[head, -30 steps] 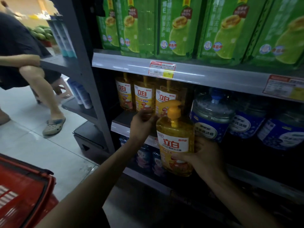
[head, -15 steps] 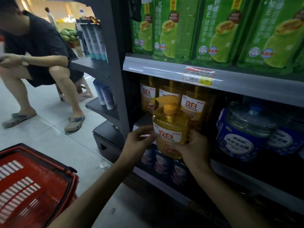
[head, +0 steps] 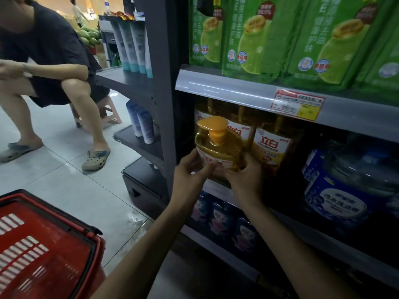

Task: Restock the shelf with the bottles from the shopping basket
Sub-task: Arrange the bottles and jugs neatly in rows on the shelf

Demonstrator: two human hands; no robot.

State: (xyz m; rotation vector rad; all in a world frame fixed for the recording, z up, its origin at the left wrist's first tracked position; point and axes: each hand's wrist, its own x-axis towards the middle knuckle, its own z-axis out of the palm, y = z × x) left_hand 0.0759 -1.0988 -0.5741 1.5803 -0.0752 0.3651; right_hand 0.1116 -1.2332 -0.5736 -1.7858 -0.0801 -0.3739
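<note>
The shelf already carries yellow bottles. My left hand and right hand both clasp the pump bottle at its front edge; I'd slide it back squarely, label outward.

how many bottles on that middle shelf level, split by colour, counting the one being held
yellow pump bottles: 4, one in both hands, three behind, e.g.
blue jugs: 1 clearly visible; any further right are too dark to count
total: 5
</note>
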